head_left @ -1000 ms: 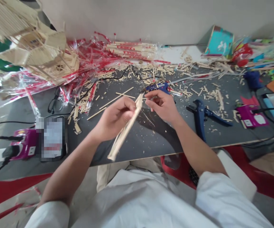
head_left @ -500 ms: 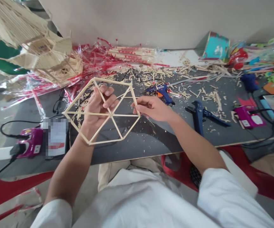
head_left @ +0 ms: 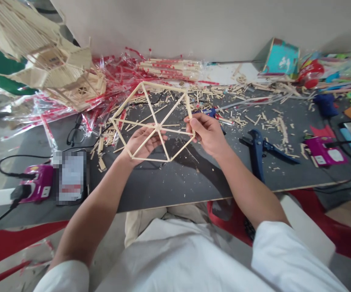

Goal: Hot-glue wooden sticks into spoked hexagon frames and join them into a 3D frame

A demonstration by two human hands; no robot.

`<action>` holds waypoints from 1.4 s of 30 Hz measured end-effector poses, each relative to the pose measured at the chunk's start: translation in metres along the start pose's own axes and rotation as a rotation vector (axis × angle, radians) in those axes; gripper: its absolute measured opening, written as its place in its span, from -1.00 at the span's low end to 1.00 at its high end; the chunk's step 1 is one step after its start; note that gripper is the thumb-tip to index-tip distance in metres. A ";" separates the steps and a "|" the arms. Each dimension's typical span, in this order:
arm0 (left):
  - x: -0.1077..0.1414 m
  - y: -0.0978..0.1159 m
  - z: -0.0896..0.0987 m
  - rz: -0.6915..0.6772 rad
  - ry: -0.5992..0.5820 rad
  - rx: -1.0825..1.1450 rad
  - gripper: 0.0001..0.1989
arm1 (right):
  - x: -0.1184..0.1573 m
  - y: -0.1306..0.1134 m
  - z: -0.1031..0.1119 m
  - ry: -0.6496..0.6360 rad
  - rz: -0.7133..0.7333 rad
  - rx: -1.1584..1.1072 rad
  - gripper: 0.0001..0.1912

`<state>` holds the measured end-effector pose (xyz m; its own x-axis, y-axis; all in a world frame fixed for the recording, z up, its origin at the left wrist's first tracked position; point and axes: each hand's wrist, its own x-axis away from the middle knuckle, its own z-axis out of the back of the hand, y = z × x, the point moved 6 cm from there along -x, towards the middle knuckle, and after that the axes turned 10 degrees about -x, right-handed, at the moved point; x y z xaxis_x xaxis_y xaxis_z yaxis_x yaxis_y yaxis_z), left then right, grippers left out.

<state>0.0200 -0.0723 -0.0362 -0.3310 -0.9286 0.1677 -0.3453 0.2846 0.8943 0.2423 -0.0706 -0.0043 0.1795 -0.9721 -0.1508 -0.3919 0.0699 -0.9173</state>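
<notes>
A flat wooden-stick frame, many-sided with spokes meeting at a hub, is held up over the dark table. My right hand pinches its right edge between thumb and fingers. Behind and below the hub, my left hand has its fingers loosely spread; whether it touches the sticks cannot be made out. A blue glue gun lies just beyond my right hand, partly hidden by it.
On the grey table lie a blue cutter, purple power blocks and a phone. Stick scraps litter the back. A large stick model stands back left, beside red-and-clear wrappers.
The stick frame has moved right and away from my body, along with my right hand. My left hand has shifted right and its fingers have loosened from the sticks.
</notes>
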 end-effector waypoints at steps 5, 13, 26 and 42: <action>0.003 -0.012 0.000 0.047 -0.157 -0.184 -0.58 | 0.003 0.006 0.003 0.045 -0.078 -0.116 -0.43; 0.010 -0.016 -0.013 0.071 -0.375 -0.173 -0.49 | 0.001 0.006 0.014 0.152 -0.135 -0.194 -0.43; 0.019 -0.008 -0.028 -0.007 -0.159 -0.110 -0.55 | -0.002 0.027 0.014 0.171 -0.089 -0.182 -0.35; 0.014 0.016 0.010 -0.048 -0.165 -0.380 -0.64 | -0.004 -0.016 0.050 0.299 0.305 0.339 -0.47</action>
<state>0.0007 -0.0787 -0.0237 -0.4695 -0.8792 0.0810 -0.0252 0.1050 0.9942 0.2926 -0.0569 -0.0075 -0.1804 -0.9143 -0.3626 -0.0643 0.3788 -0.9232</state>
